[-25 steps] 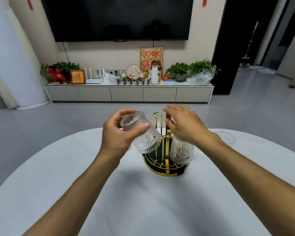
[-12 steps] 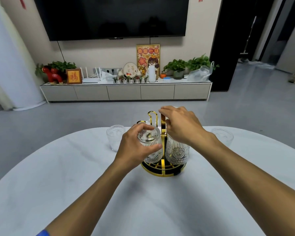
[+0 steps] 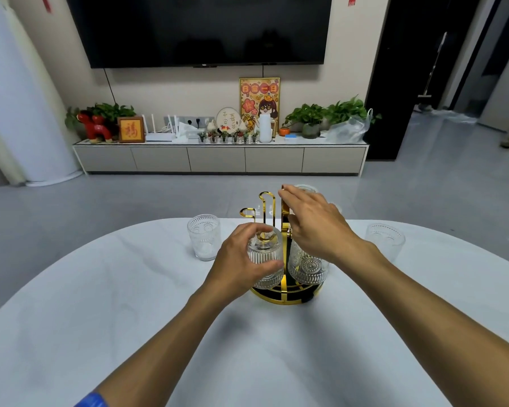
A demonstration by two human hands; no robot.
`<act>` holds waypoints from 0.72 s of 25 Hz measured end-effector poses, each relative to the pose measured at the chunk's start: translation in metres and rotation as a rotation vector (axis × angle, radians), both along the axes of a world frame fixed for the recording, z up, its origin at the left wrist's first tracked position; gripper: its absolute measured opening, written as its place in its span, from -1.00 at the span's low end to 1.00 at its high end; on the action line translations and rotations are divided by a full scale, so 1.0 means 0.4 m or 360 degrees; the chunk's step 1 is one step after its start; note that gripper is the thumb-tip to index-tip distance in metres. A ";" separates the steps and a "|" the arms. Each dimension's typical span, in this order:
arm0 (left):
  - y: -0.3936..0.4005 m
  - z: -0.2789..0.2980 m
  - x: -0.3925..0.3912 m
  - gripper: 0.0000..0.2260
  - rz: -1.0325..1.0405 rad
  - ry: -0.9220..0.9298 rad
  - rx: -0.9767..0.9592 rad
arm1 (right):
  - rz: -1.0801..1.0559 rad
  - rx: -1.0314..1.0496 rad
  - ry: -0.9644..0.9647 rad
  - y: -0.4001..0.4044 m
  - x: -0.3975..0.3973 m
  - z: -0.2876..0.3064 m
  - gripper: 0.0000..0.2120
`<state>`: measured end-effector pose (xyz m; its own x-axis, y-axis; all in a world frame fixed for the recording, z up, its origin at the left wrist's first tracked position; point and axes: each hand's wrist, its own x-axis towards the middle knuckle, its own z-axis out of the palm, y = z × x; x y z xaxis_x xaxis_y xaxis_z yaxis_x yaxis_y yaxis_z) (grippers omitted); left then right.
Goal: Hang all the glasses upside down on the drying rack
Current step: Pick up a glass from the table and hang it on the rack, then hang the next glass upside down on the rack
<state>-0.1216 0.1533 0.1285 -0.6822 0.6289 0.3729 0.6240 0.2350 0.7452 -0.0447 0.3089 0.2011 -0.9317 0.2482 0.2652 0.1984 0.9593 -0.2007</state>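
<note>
Down it's gone since a moment ago: the left hand [image 3: 241, 261] has lowered its inverted glass [image 3: 266, 267] onto the gold drying rack [image 3: 285, 292] on the white table [image 3: 100, 318], fingers curled around it. Right hand [image 3: 315, 227] hovers over the rack's top above a hung glass [image 3: 307, 267], fingers loosely spread; two glasses stand upright on the table, left [image 3: 204, 240] and right [image 3: 384, 239].

Black TV [image 3: 199, 27] above low cabinet [image 3: 218, 158], grey floor [image 3: 423, 195].
</note>
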 end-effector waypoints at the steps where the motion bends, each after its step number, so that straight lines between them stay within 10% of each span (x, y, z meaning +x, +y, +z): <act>1: -0.014 -0.003 0.001 -0.47 -0.0031 -0.0033 0.0015 | 0.0013 -0.0028 0.0134 -0.014 0.011 -0.002 -0.51; 6: -0.152 -0.053 -0.029 -0.68 0.0485 -0.0783 0.0539 | 0.0271 -0.0312 0.0897 -0.237 0.064 -0.079 -0.63; 10: -0.294 -0.073 -0.123 -0.71 0.1103 -0.1490 0.0832 | 0.0316 -0.0339 0.0488 -0.391 -0.043 -0.168 -0.56; 15: -0.303 -0.079 -0.174 -0.58 0.0884 -0.1968 0.1071 | 0.0014 -0.0115 -0.0027 -0.385 -0.269 -0.228 -0.29; 18: -0.290 -0.086 -0.190 -0.59 0.0862 -0.2072 0.1044 | -0.0135 -0.0167 -0.0155 -0.372 -0.360 -0.248 -0.47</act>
<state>-0.1977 0.0374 0.0942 -0.8261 0.1791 -0.5343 -0.5603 -0.3621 0.7449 -0.1889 0.1599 0.1020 -0.9263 0.3485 0.1430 0.3011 0.9131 -0.2750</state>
